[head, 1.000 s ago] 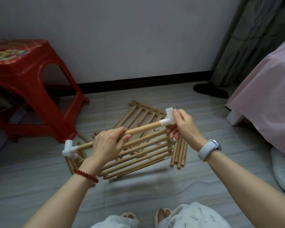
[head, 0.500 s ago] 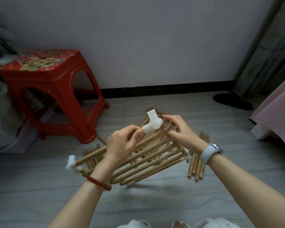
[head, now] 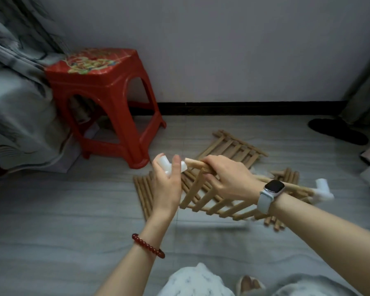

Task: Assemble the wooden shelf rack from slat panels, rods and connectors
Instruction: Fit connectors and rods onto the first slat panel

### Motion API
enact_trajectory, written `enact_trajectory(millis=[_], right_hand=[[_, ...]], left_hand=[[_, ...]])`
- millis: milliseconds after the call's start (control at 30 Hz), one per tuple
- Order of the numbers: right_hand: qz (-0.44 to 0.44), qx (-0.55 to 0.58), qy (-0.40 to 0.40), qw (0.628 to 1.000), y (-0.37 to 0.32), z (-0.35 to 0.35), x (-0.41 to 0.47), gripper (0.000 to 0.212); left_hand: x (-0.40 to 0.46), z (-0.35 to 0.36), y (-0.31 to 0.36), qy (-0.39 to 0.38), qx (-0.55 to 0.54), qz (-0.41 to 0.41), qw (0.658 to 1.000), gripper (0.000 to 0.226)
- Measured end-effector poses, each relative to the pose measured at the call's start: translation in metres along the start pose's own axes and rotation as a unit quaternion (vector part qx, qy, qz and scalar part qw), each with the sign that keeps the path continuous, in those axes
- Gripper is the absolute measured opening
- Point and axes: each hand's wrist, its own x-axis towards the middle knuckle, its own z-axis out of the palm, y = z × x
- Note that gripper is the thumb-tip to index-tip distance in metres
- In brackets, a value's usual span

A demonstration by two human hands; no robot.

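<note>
Slat panel held above grey tiled floor (head: 51, 221) — both hands engaged.
Right hand (head: 226, 180) has its grip clamped round the round wooden rod (head: 193, 164) atop the light wooden slat panel (head: 214, 199). Left hand (head: 166, 184) holds the white plastic T-connector (head: 165, 165) at the rod's left end — fingers curled about it. A second white connector (head: 322, 190) caps the right end.

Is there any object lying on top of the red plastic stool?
No, the printed seat of the red stool carries nothing; the loose rods and the slat panel lie on the floor.
</note>
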Motion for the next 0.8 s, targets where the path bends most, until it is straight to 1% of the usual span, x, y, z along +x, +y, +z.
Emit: enact_trajectory(millis=[67, 167, 233, 300, 400, 500, 667, 800], right_hand=[[0.001, -0.005, -0.027, 1.000, -0.005, 0.013, -0.003, 0.020], [0.006, -0.015, -0.045, 0.999, -0.009, 0.036, -0.005, 0.021], [0.007, -0.033, -0.049, 0.998, -0.011, 0.050, -0.002, 0.026], [0.001, -0.057, -0.058, 0.997, -0.011, 0.061, -0.001, 0.030], [-0.027, -0.075, -0.072, 0.994, -0.011, 0.077, -0.005, 0.026], [-0.033, -0.078, -0.071, 0.994, -0.011, 0.081, -0.006, 0.025], [-0.036, -0.082, -0.070, 0.993, -0.012, 0.081, -0.008, 0.025], [-0.037, -0.092, -0.071, 0.993, -0.011, 0.080, -0.010, 0.025]], left_hand=[[-0.002, -0.002, -0.014, 0.028, 0.000, -0.051, 0.998, 0.034], [-0.005, -0.008, -0.032, 0.021, 0.033, -0.065, 0.997, 0.018], [-0.003, -0.013, -0.042, 0.022, 0.049, -0.068, 0.996, 0.022], [-0.002, -0.020, -0.055, 0.011, 0.064, -0.102, 0.993, 0.025], [-0.011, -0.028, -0.073, -0.015, 0.066, -0.147, 0.987, 0.024], [-0.011, -0.032, -0.077, -0.024, 0.062, -0.148, 0.987, 0.021], [0.000, -0.036, -0.077, -0.067, 0.101, -0.146, 0.982, 0.026], [0.004, -0.035, -0.079, -0.079, 0.115, -0.142, 0.980, 0.026]])
